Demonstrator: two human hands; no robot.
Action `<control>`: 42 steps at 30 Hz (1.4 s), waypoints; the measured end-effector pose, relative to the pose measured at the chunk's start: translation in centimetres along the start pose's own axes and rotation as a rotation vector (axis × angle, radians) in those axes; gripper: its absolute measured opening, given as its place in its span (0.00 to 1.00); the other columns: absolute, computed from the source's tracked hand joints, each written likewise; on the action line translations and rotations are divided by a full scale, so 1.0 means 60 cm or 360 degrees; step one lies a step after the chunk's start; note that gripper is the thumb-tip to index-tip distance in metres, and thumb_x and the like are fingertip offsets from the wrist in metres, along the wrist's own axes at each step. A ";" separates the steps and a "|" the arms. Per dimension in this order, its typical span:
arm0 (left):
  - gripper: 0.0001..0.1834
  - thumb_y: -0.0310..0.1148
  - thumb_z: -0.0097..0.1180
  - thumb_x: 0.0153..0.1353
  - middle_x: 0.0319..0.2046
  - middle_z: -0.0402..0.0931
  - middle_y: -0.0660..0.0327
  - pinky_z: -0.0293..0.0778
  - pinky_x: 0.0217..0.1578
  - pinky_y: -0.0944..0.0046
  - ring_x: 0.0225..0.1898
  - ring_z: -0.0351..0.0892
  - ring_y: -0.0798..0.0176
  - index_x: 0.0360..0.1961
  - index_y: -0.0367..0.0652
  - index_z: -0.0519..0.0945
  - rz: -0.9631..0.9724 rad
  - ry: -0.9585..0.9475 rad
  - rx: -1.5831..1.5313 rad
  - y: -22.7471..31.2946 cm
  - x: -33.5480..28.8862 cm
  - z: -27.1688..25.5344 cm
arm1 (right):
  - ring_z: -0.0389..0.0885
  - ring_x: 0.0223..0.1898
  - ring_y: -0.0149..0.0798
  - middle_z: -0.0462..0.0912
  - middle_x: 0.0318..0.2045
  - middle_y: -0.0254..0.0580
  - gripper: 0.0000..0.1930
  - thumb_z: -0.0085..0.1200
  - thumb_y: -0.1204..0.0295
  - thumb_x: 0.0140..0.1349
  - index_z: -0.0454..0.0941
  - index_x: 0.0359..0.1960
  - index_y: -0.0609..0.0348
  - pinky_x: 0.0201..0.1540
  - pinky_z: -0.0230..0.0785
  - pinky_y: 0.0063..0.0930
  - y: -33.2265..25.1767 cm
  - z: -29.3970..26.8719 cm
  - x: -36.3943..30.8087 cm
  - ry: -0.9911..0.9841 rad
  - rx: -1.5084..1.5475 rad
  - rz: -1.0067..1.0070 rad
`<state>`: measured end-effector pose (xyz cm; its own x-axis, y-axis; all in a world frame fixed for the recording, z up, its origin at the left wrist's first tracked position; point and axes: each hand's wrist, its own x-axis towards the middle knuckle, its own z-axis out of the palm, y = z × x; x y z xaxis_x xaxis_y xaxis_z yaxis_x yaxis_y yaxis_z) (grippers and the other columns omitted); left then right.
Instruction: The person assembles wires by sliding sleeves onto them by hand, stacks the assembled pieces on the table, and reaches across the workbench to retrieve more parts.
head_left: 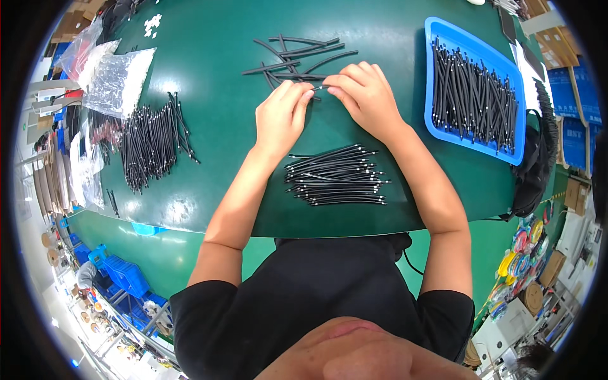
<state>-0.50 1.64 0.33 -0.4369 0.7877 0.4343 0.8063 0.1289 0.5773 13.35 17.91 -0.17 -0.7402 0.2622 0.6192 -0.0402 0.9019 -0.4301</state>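
Observation:
My left hand (283, 118) and my right hand (365, 99) meet over the middle of the table, fingertips pinched. Between them runs a thin black cable (320, 87) with a small pale end; most of it is hidden by the fingers. Just beyond the fingertips lies a loose heap of black tubes (310, 49), somewhat thicker and pointing different ways. Nearer to me, between my forearms, a flat stack of short black cables (335, 177) with pale tips lies roughly side by side.
On the green table (215, 76), a blue tray (429, 69) full of black cables stands at the right. At the left is a large bundle of black cables (149, 149) beside clear plastic bags (120, 79). Small white pieces (151, 25) lie at the far left.

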 end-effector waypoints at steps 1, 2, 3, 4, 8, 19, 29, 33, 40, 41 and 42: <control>0.05 0.30 0.63 0.72 0.31 0.79 0.58 0.73 0.29 0.61 0.26 0.75 0.58 0.45 0.41 0.86 0.0014 -0.0026 -0.0012 0.000 -0.001 -0.001 | 0.77 0.38 0.39 0.80 0.34 0.29 0.07 0.69 0.69 0.63 0.86 0.41 0.51 0.43 0.67 0.37 0.000 0.001 -0.001 -0.0001 0.0003 -0.0001; 0.05 0.30 0.63 0.72 0.31 0.79 0.58 0.73 0.29 0.61 0.26 0.75 0.58 0.45 0.41 0.86 0.0010 -0.0026 -0.0009 0.000 -0.001 -0.001 | 0.77 0.39 0.39 0.81 0.35 0.29 0.07 0.69 0.69 0.63 0.86 0.41 0.51 0.44 0.67 0.36 0.001 0.001 -0.003 -0.0035 0.0001 -0.0015; 0.05 0.30 0.63 0.72 0.32 0.80 0.58 0.73 0.30 0.60 0.26 0.77 0.57 0.44 0.41 0.86 0.0004 -0.0047 -0.0022 0.000 -0.002 0.000 | 0.77 0.39 0.39 0.81 0.35 0.28 0.08 0.69 0.69 0.62 0.86 0.41 0.50 0.44 0.67 0.36 0.001 0.002 -0.004 -0.0069 -0.0001 -0.0029; 0.05 0.29 0.63 0.72 0.32 0.81 0.58 0.74 0.30 0.59 0.27 0.78 0.56 0.44 0.40 0.86 -0.0002 -0.0066 -0.0035 0.000 -0.001 0.000 | 0.77 0.39 0.39 0.81 0.35 0.28 0.08 0.69 0.69 0.62 0.86 0.41 0.50 0.44 0.67 0.36 0.001 0.002 -0.005 -0.0071 0.0003 -0.0033; 0.08 0.30 0.63 0.71 0.33 0.83 0.57 0.77 0.33 0.57 0.30 0.83 0.54 0.48 0.39 0.84 0.0215 -0.0045 -0.0082 -0.010 0.001 0.000 | 0.78 0.38 0.38 0.82 0.35 0.27 0.07 0.68 0.69 0.63 0.86 0.41 0.49 0.43 0.68 0.36 0.001 0.001 -0.006 -0.0066 -0.0001 -0.0011; 0.33 0.34 0.62 0.65 0.49 0.84 0.58 0.71 0.57 0.52 0.54 0.80 0.51 0.71 0.43 0.72 0.0320 0.0068 0.0241 0.011 0.003 -0.011 | 0.82 0.36 0.36 0.86 0.35 0.26 0.07 0.68 0.69 0.60 0.87 0.40 0.49 0.38 0.72 0.32 -0.014 -0.003 -0.006 -0.0129 -0.0084 -0.0173; 0.39 0.62 0.23 0.84 0.64 0.76 0.46 0.71 0.65 0.53 0.64 0.77 0.52 0.74 0.38 0.63 -0.0201 -0.0121 -0.1395 -0.016 -0.001 0.008 | 0.81 0.31 0.36 0.86 0.33 0.29 0.08 0.70 0.70 0.60 0.88 0.41 0.50 0.35 0.72 0.33 -0.014 0.004 -0.005 0.0020 0.0012 -0.0055; 0.43 0.66 0.22 0.82 0.66 0.74 0.45 0.69 0.68 0.51 0.68 0.76 0.49 0.75 0.38 0.61 -0.0250 -0.0170 -0.1598 -0.001 0.002 0.008 | 0.83 0.33 0.35 0.86 0.34 0.27 0.09 0.71 0.69 0.60 0.88 0.41 0.49 0.36 0.72 0.32 -0.015 0.002 -0.008 -0.0070 0.0026 -0.0110; 0.56 0.80 0.16 0.71 0.70 0.73 0.42 0.64 0.72 0.49 0.71 0.73 0.47 0.79 0.41 0.54 -0.0250 -0.0550 -0.1429 0.004 -0.004 -0.001 | 0.84 0.34 0.40 0.90 0.38 0.32 0.09 0.73 0.70 0.59 0.87 0.40 0.51 0.36 0.72 0.35 -0.032 0.012 -0.014 -0.0107 0.0103 -0.0170; 0.57 0.80 0.16 0.71 0.70 0.73 0.42 0.64 0.72 0.49 0.72 0.72 0.47 0.79 0.41 0.54 -0.0273 -0.0562 -0.1438 0.005 -0.004 -0.003 | 0.84 0.34 0.40 0.90 0.38 0.32 0.09 0.73 0.70 0.59 0.87 0.40 0.51 0.36 0.72 0.35 -0.032 0.012 -0.014 -0.0108 0.0104 -0.0171; 0.57 0.81 0.16 0.70 0.70 0.73 0.43 0.64 0.72 0.49 0.72 0.72 0.47 0.79 0.41 0.54 -0.0297 -0.0573 -0.1446 0.005 -0.004 -0.003 | 0.84 0.34 0.40 0.89 0.37 0.32 0.09 0.73 0.70 0.59 0.87 0.39 0.51 0.36 0.72 0.35 -0.032 0.012 -0.014 -0.0119 0.0102 -0.0172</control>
<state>-0.22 1.37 0.56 -0.2572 0.9571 0.1336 0.0594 -0.1223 0.9907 13.55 15.71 -0.31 -0.7770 0.1363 0.6146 -0.1633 0.8992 -0.4060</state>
